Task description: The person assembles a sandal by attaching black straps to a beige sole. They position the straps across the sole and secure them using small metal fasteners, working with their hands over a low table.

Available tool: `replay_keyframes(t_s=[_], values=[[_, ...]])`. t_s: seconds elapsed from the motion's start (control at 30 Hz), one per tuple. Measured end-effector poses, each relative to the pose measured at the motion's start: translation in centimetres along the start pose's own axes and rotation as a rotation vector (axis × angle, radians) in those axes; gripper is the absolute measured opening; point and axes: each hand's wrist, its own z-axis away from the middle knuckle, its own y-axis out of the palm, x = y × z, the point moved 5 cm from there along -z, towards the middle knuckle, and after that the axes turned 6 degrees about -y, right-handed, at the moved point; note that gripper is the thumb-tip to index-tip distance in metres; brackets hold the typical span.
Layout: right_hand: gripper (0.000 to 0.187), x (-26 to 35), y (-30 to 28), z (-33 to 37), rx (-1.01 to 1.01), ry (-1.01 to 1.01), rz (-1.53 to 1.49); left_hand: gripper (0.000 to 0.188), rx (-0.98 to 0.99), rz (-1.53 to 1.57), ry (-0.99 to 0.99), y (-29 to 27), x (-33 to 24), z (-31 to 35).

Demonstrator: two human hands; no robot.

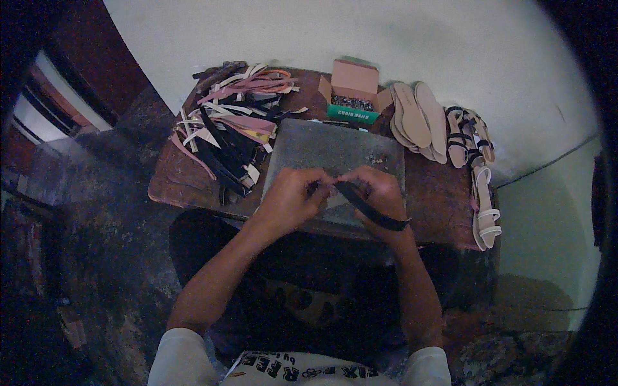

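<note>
Left hand (295, 196) is hovering over the grey slab (309, 145), fingers curling beside the upper-left end of a black strap (370, 209); whether they are pinching anything, I cannot tell. The strap is running from between the two hands down and rightward, its long axis slanting across the right hand (386, 191), the nearer one, whose thumb and fingertips are pinching that end narrowly.

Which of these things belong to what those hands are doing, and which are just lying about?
In use, it seems:
black strap, in the right hand, left hand near its end
grey slab beneath both hands

Untouched, perhaps just lying about:
pile of assorted straps
open box of nails
beige soles
sandals
</note>
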Motion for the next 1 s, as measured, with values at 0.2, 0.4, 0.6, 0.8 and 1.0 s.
replay_keyframes(t_s=[0.2, 0.4, 0.6, 0.8, 1.0], values=[[0.022, -0.3, 0.7, 0.0, -0.051, -0.109, 0.077, 0.017, 0.003, -0.015, -0.128, -0.7, -0.7, 0.3], [0.03, 0.3, 1.1, 0.0, -0.012, -0.01, 0.064, 0.019, 0.03, 0.114, -0.056, 0.0, 1.1, -0.1], [0.034, -0.1, 1.4, 0.0, -0.066, -0.064, 0.031, 0.021, 0.071, 0.225, -0.198, 0.0, 1.8, -0.5], [0.04, -0.5, 1.1, -0.1, -0.255, 0.069, -0.072, 0.02, -0.151, 0.159, -0.332, -0.5, 3.4, -1.1], [0.039, -1.5, -0.2, 0.3, -0.258, 0.253, -0.137, 0.025, -0.156, 0.415, -0.384, -0.2, 4.0, -1.2]])
